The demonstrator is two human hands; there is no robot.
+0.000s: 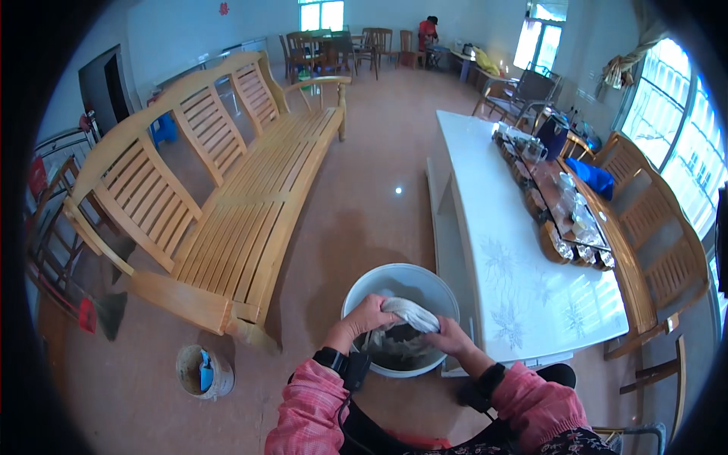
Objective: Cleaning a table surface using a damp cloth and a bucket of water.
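Observation:
A white, bunched cloth (414, 314) is stretched between my two hands above a round white bucket (351, 287). My left hand (369, 314) grips the cloth's left end, and my right hand (449, 336) grips its right end. Part of the cloth seems to hang lower into the bucket, where dark, murky water (401, 361) shows. The bucket stands on the tiled floor, close to the near left corner of a white table.
A slatted wooden bench (250, 213) stands at the left, a small dirty bucket (223, 382) near its front end. The white table (500, 250) at the right bears a tea tray (560, 199) with glassware. A person (427, 33) in red is at the far wall.

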